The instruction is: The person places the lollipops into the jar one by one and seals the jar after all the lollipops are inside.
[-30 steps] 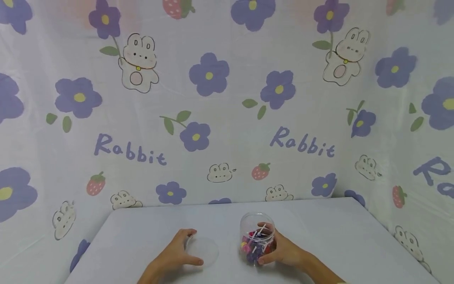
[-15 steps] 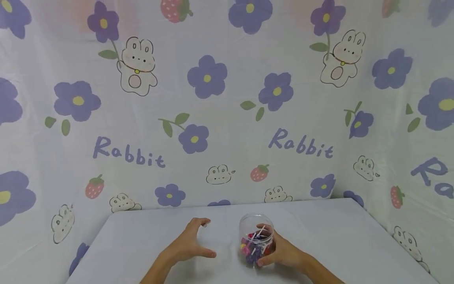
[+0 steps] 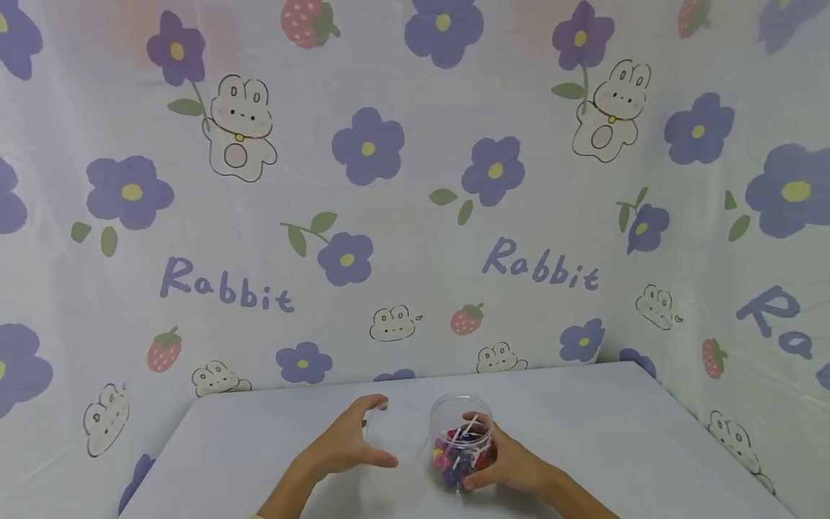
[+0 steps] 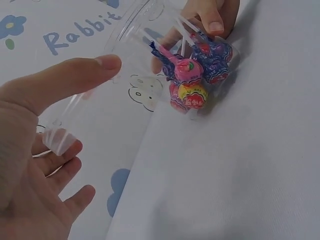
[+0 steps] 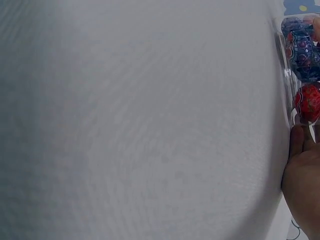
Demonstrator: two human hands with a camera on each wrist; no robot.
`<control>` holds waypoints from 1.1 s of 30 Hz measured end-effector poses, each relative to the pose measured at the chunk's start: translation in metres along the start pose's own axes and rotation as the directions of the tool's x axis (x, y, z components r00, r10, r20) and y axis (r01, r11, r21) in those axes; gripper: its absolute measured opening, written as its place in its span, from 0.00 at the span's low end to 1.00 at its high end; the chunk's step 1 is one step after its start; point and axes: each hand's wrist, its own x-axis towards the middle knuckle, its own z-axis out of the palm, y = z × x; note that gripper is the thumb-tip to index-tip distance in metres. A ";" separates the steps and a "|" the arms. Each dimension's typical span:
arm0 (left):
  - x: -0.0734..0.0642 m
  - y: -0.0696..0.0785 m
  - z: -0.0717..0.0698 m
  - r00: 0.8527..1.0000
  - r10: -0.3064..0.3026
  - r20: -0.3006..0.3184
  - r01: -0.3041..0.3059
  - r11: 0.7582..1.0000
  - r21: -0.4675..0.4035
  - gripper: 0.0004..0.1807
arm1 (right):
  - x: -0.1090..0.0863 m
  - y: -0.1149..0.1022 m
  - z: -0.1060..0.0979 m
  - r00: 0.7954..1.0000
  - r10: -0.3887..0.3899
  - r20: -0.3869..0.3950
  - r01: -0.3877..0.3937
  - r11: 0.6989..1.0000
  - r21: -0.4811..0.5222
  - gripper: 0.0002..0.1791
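Observation:
A clear round jar point(image 3: 454, 412) stands upright on the white table, open at the top. Inside lie several wrapped lollipops point(image 3: 456, 460), pink, yellow, red and dark blue, with white sticks pointing up. My right hand point(image 3: 515, 461) grips the jar from its right side, thumb in front and fingers behind. To the left of the jar, my left hand point(image 3: 346, 441) holds a clear round lid point(image 3: 397, 427) by its edge between thumb and fingers. In the left wrist view, the thumb point(image 4: 85, 75) lies along the see-through lid, whose outline is faint.
The white tabletop point(image 3: 570, 411) spreads around both hands. Behind and beside it hangs a pale curtain point(image 3: 415, 216) printed with purple flowers, rabbits and strawberries.
My left hand has lifted the lid and shifted right and away, closer to the jar; the lid has tilted along the way. My right hand and the jar stay in place.

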 end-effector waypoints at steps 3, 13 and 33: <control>0.002 0.003 -0.001 1.000 0.000 0.001 0.000 0.998 -0.066 0.56 | 0.000 0.001 -0.001 1.000 -0.010 0.006 0.010 1.000 0.018 0.56; 0.018 0.023 0.007 1.000 -0.009 0.006 0.010 0.946 -0.324 0.52 | 0.000 0.000 0.003 1.000 0.023 -0.010 -0.023 1.000 0.013 0.58; 0.063 0.063 0.039 0.982 0.144 0.124 -0.130 0.985 -0.117 0.45 | -0.001 0.001 0.001 1.000 0.028 -0.009 -0.028 0.999 -0.027 0.59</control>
